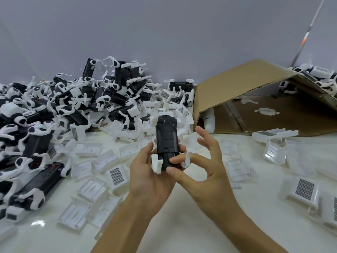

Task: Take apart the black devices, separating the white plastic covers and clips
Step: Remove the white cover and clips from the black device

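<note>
Far left: a heap of black devices (pixel 60 105) with white clips still on them, piled against the grey wall (pixel 164 33) and spilling toward the near edge of the white table (pixel 182 216). In front of the heap and toward centre, loose white plastic covers (pixel 91 190) lie scattered flat on the table, some showing a dark grid patch. Centre: left hand (pixel 147 179) holds one black device (pixel 166 141) upright, above the table, fingers curled round its lower end from behind, thumb against its left side; grip closed on the body. A white clip (pixel 157 164) sticks out at the device's lower left, touching the left palm. Right hand (pixel 198 161) meets the device from the right: thumb and one finger press on its lower end, near a small red mark, and a second white clip (pixel 187 158) stands just beside that finger; whether the finger grips it cannot be told. The remaining right fingers are spread wide and lifted, touching nothing. Right of centre: a brown cardboard box (pixel 237 84) lying on its side, open mouth facing the viewer, a few white pieces inside. Far right: more white covers on the table, and more devices behind the box.
</note>
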Action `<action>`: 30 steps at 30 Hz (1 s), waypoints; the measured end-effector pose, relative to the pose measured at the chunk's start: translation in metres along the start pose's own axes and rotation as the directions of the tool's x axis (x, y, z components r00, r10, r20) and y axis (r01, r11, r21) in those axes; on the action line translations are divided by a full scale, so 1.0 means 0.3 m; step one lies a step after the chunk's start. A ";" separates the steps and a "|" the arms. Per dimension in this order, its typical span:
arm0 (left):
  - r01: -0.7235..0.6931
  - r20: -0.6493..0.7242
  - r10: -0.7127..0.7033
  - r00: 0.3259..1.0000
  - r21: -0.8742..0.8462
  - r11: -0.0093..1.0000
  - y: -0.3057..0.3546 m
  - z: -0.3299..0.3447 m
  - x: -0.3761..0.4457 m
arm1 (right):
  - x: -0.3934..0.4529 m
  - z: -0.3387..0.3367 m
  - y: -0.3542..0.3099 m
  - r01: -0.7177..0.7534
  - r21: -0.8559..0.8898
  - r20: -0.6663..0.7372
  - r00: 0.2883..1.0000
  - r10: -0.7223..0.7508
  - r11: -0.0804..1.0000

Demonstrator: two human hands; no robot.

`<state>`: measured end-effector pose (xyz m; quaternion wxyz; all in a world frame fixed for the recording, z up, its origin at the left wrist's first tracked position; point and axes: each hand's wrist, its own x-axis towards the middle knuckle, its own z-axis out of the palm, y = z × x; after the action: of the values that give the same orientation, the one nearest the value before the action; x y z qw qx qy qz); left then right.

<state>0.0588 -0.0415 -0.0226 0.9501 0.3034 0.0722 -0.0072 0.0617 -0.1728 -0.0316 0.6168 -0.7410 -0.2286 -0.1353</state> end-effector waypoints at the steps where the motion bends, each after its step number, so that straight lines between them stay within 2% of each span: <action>1: -0.004 0.006 0.004 1.000 -0.001 1.000 0.004 -0.001 0.002 | 0.004 0.000 -0.001 -0.015 0.000 0.011 1.000 0.015 1.000; 3: -0.034 0.012 0.034 0.999 0.047 0.998 0.018 -0.001 0.006 | 0.017 -0.007 0.007 -0.078 0.005 -0.014 0.997 0.078 0.997; 5: -0.093 -0.012 0.096 0.995 0.146 0.985 0.033 0.002 0.010 | 0.035 -0.027 0.019 -0.149 -0.028 -0.119 0.982 0.144 0.988; 9: -0.209 -0.105 0.244 0.964 0.267 0.941 0.053 0.001 0.019 | 0.077 -0.108 0.038 -0.265 -0.302 -0.367 0.919 0.145 0.916; 10: -0.226 -0.126 0.270 0.955 0.281 0.933 0.058 0.003 0.018 | 0.085 -0.131 0.041 -0.329 -0.405 -0.372 0.912 0.175 0.853; 12: -0.250 -0.158 0.312 0.937 0.318 0.914 0.066 0.007 0.015 | 0.090 -0.164 0.052 -0.436 -0.645 -0.276 0.898 0.342 0.628; 14: -0.263 -0.166 0.333 0.928 0.340 0.903 0.070 0.012 0.011 | 0.088 -0.178 0.064 -0.403 -0.800 -0.158 0.855 0.494 0.443; 16: -0.284 -0.146 0.356 0.923 0.364 0.887 0.064 0.014 0.005 | 0.084 -0.182 0.073 -0.372 -0.818 -0.103 0.846 0.524 0.439; 17: -0.302 -0.134 0.377 0.917 0.386 0.872 0.060 0.016 0.004 | 0.082 -0.183 0.077 -0.367 -0.791 -0.094 0.864 0.495 0.491; 19: -0.334 -0.112 0.430 0.896 0.469 0.818 0.049 0.019 0.002 | 0.077 -0.178 0.078 -0.330 -0.668 -0.087 0.925 0.371 0.667; 21: -0.352 -0.085 0.485 0.871 0.580 0.735 0.035 0.019 -0.002 | 0.074 -0.162 0.064 -0.263 -0.418 -0.114 0.965 0.237 0.870; 23: -0.385 -0.015 0.541 0.841 0.686 0.618 0.024 0.016 -0.010 | 0.077 -0.139 0.018 -0.263 -0.054 -0.094 0.962 0.257 0.963; 25: -0.416 0.107 0.528 0.843 0.752 0.512 0.013 0.015 -0.018 | 0.078 -0.124 -0.009 -0.311 0.313 -0.017 0.943 0.333 0.897; 26: -0.425 0.153 0.497 0.854 0.757 0.497 0.006 0.017 -0.021 | 0.079 -0.123 -0.013 -0.312 0.411 -0.004 0.939 0.343 0.857; 30: -0.434 0.254 0.381 0.889 0.735 0.521 -0.022 0.026 -0.030 | 0.084 -0.129 -0.010 -0.275 0.595 -0.005 0.938 0.346 0.755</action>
<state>0.0507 -0.0516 -0.0188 0.7016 0.6895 -0.0400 0.1754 0.0850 -0.2059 -0.0089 0.8406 -0.5330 -0.0969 0.0039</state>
